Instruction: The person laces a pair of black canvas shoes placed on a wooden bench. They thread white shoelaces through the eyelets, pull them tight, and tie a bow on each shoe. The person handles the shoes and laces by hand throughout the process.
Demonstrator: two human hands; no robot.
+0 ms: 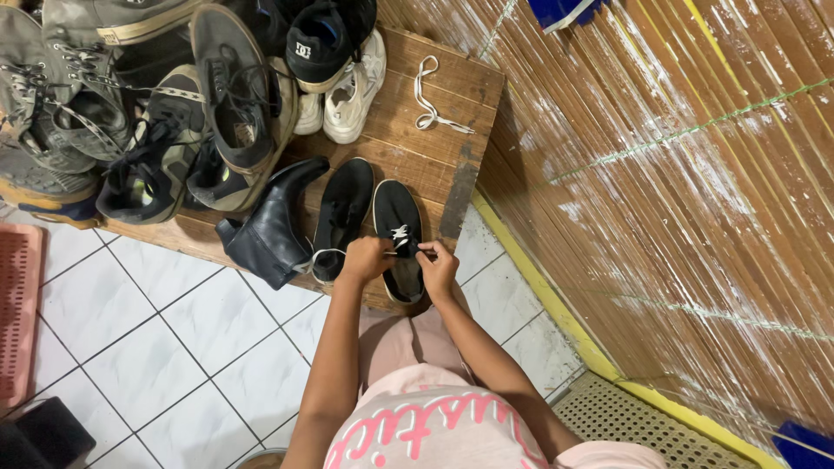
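Note:
A black low sneaker [398, 217] with a white sole rim lies on the wooden platform [434, 139], toe pointing away from me. Both my hands are at its white lace [400, 234]. My left hand [365, 258] pinches the lace on the left side of the shoe's opening. My right hand [437, 266] pinches the lace end on the right side. Its twin, a second black sneaker [341, 213], lies just to the left with a lace end hanging over the platform edge.
A black ankle boot [272, 233] lies left of the pair. Several worn sneakers [174, 95] are piled at the back left, two white shoes [347, 100] behind. A loose white lace [427, 104] lies on the wood. White floor tiles [174, 339], bamboo wall [678, 191] right.

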